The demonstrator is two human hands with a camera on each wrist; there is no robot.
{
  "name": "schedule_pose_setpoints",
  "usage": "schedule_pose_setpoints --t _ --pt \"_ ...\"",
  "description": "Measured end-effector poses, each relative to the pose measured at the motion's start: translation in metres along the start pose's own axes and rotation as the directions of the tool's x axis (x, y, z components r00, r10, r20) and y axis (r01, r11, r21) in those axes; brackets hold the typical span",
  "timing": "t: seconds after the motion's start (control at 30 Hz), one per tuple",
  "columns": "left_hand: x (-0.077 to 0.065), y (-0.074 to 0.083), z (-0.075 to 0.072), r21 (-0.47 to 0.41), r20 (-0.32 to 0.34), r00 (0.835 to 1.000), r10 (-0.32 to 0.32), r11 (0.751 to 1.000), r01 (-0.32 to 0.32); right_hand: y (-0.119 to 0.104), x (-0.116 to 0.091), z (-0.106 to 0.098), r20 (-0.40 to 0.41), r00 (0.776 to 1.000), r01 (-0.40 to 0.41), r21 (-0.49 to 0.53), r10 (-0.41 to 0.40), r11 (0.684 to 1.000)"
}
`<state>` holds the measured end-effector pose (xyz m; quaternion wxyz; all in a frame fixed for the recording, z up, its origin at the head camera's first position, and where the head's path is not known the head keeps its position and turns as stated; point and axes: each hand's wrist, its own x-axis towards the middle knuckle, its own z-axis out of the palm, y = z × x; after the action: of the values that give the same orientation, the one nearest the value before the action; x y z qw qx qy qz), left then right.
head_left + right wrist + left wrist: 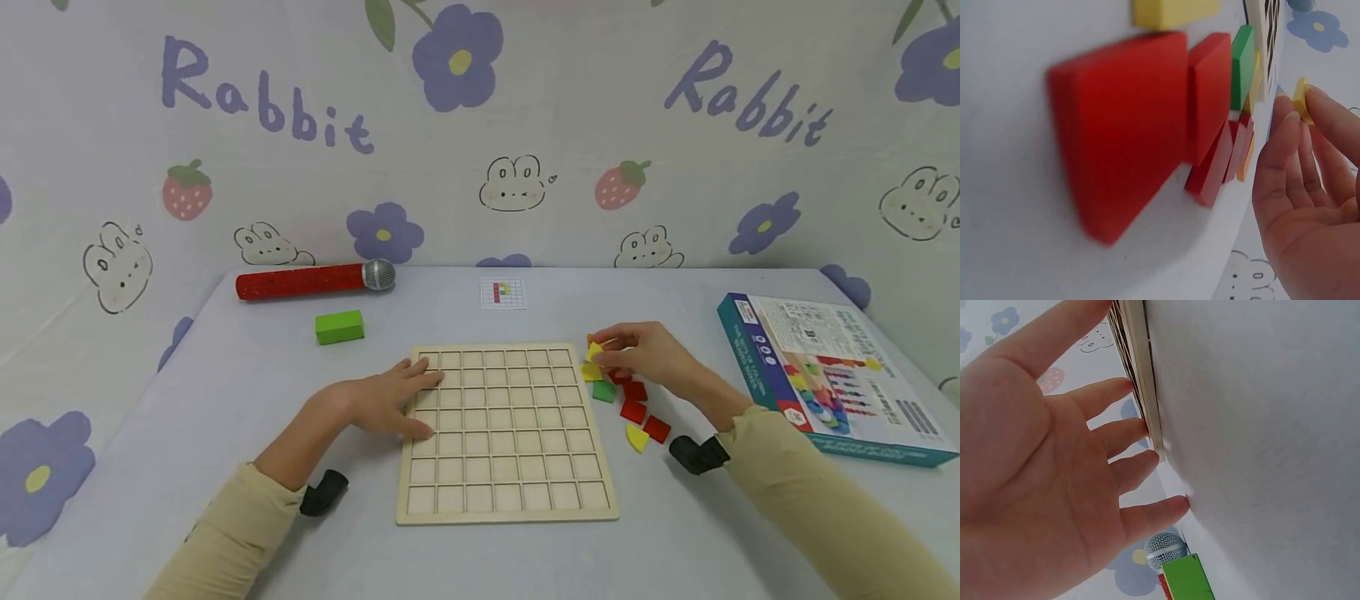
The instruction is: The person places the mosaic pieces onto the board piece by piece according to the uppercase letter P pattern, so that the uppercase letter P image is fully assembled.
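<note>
- Right hand at the upper right corner of the grid board, and it has a yellow piece pinched between thumb and fingertips!
- That piece sits right at the tips, well forward of the palm, above loose pieces beside the board.
- Just below the grip: a green piece, then red pieces trailing toward the near side, a rounded yellow piece at the end.
- Across the board, left hand: fingers spread apart, gripping nothing, resting along the left edge.
- Right wrist view gives the pinch from the palm side, thumb on the yellow piece, and a red piece's thick edge up close.
- Left wrist view brings the left palm, little finger reaching past the board's corner.
- Only the head view takes in the small pattern card beyond the board and the box at right.
</note>
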<state>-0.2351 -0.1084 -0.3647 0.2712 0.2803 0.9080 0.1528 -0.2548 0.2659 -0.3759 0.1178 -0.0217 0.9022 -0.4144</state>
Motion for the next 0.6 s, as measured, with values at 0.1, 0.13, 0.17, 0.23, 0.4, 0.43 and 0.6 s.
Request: schedule_pose_setpoints --t 0.1,0.13,0.17,0.23,0.4,0.43,0.6 --pt "0.000 0.000 0.000 -0.003 0.002 1.000 -0.006 1.000 0.006 -0.006 0.004 0.005 0.017 1.000 0.002 0.022 -0.002 1.000" --pt "0.001 0.000 0.000 -0.008 0.003 1.000 -0.008 1.000 0.008 -0.007 0.005 0.007 0.024 1.000 0.002 0.030 -0.003 1.000" --pt "0.001 0.000 0.000 -0.011 0.004 1.000 -0.010 1.000 0.010 -0.009 0.006 0.009 0.030 1.000 0.005 0.037 -0.006 0.999" --pt "0.001 0.000 0.000 -0.018 0.008 1.000 -0.016 1.000 0.016 -0.013 0.008 0.012 0.051 0.999 0.014 0.058 -0.017 0.998" --pt "0.000 0.000 0.000 -0.017 0.011 1.000 -0.014 1.000 0.014 -0.023 0.014 0.021 0.101 0.995 0.015 0.096 -0.024 0.995" --pt "0.000 0.000 0.000 -0.015 0.009 1.000 -0.010 1.000 0.010 -0.025 0.015 0.022 0.107 0.994 0.012 0.092 -0.022 0.996" --pt "0.001 -0.001 0.000 -0.005 0.002 1.000 0.004 1.000 -0.004 -0.035 0.019 0.032 0.130 0.991 0.003 0.067 -0.012 0.998"
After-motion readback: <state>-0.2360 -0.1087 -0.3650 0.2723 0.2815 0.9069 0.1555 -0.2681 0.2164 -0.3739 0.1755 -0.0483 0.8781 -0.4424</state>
